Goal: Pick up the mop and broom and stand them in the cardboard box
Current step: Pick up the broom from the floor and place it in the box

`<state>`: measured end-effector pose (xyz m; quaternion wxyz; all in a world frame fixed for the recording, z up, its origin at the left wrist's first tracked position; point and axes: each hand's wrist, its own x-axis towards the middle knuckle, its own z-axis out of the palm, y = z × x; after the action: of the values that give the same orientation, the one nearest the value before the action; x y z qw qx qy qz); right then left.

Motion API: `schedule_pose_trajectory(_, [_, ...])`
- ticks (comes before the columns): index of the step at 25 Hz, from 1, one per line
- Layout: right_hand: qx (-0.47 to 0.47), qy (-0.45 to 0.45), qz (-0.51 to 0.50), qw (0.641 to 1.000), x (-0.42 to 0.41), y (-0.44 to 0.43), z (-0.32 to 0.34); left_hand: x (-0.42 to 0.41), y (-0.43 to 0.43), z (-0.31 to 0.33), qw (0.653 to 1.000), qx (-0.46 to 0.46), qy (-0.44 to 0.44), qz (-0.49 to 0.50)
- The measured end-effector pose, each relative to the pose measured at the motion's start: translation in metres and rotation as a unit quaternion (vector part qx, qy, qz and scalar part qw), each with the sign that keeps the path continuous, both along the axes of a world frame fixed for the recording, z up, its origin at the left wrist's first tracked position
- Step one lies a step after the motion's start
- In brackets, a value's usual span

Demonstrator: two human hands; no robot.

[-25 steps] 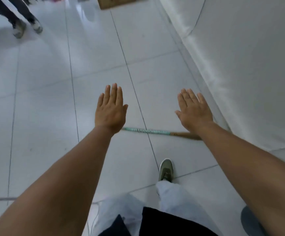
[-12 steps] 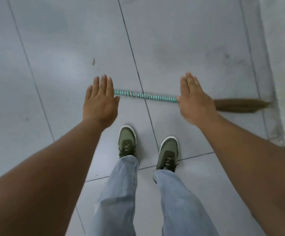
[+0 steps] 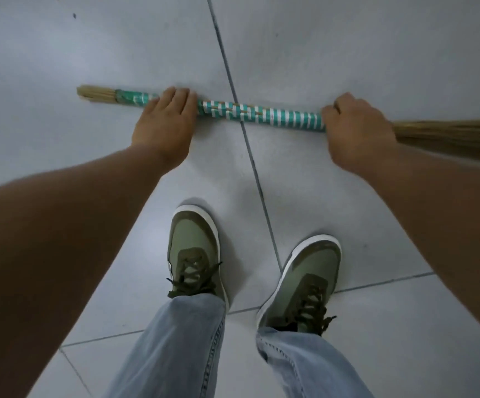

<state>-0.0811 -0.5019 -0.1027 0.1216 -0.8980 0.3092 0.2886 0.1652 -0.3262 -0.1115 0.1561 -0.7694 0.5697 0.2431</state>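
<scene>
Barely begun: broom (image 3: 261, 114) flat on tiled floor (image 3: 348, 53) ahead of shoes; left hand (image 3: 164, 122) draped over handle, fingers curling; right hand (image 3: 359, 130) clenched round handle near bristles. Lift pending; mop, cardboard box out of view, both placements left
</scene>
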Motion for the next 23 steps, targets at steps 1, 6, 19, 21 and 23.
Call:
schedule_pose_trajectory(1, [-0.007,-0.015,0.003,1.0,0.001,-0.001,-0.004,0.0,-0.001,-0.005,1.0,-0.017,-0.011,0.002])
schedule_pose_trajectory(6, [0.003,-0.038,0.039,0.999,-0.002,0.0,0.013,0.007,-0.003,0.016,0.998,-0.059,-0.014,0.017])
schedule_pose_trajectory(19, [-0.02,-0.124,0.015,0.992,0.0,0.011,0.203,-0.044,-0.044,0.198,0.793,-0.193,0.108,0.567])
schedule_pose_trajectory(21, [-0.035,-0.127,-0.006,0.991,-0.006,0.015,0.258,-0.053,-0.063,0.25,0.7,-0.203,0.162,0.665])
schedule_pose_trajectory(23, [-0.051,-0.146,-0.031,0.987,-0.013,0.021,0.311,-0.055,-0.077,0.301,0.629,-0.204,0.183,0.727])
